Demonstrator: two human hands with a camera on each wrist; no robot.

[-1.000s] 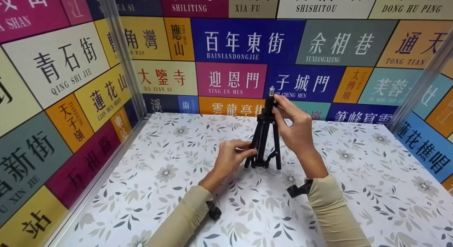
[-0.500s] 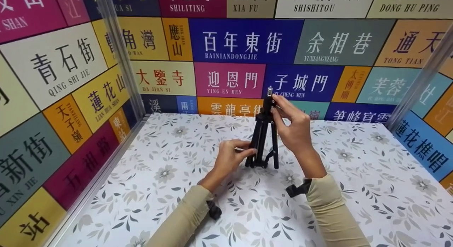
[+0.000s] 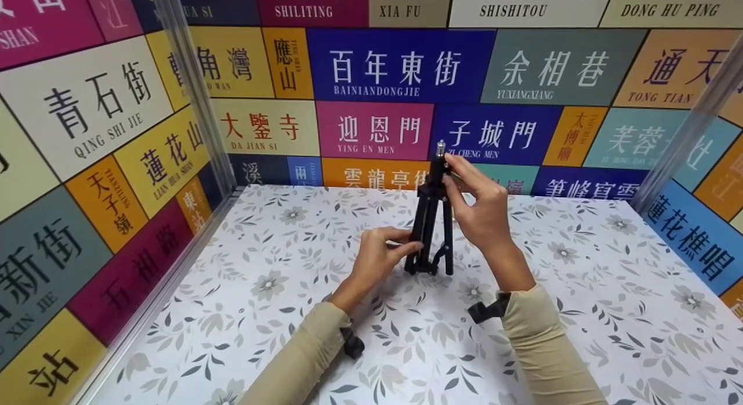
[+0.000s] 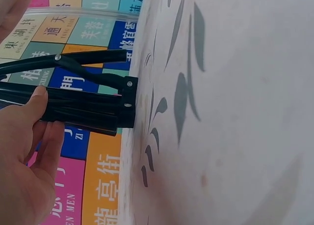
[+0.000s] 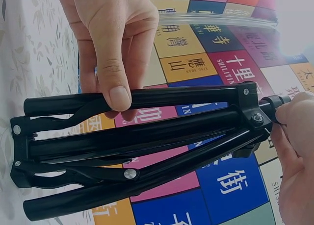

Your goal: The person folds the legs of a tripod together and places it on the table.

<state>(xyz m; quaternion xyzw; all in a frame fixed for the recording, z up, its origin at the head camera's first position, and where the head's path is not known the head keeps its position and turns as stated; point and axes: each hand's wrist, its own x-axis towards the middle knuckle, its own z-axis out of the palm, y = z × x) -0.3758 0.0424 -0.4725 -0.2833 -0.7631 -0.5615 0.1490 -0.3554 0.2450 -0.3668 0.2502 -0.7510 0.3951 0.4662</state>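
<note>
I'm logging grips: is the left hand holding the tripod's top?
No, the left hand pinches one leg, while the right hand holds the tripod near its top.

Beige sleeves, black wrist fittings

In the head view, we find a plain beige left sleeve (image 3: pixel 290 364) at the lower centre of the frame and a matching right sleeve (image 3: pixel 548 347) at the lower right. Both are long, reach about to the wrist and show soft creases across the cloth. By each cuff we see a small black fitting: the left fitting (image 3: pixel 352 343) looks compact and knobby, the right fitting (image 3: pixel 487 310) blocky and angular. Upper left in the right-wrist view, we notice a short, rounded thumbnail (image 5: pixel 118 95).
</note>
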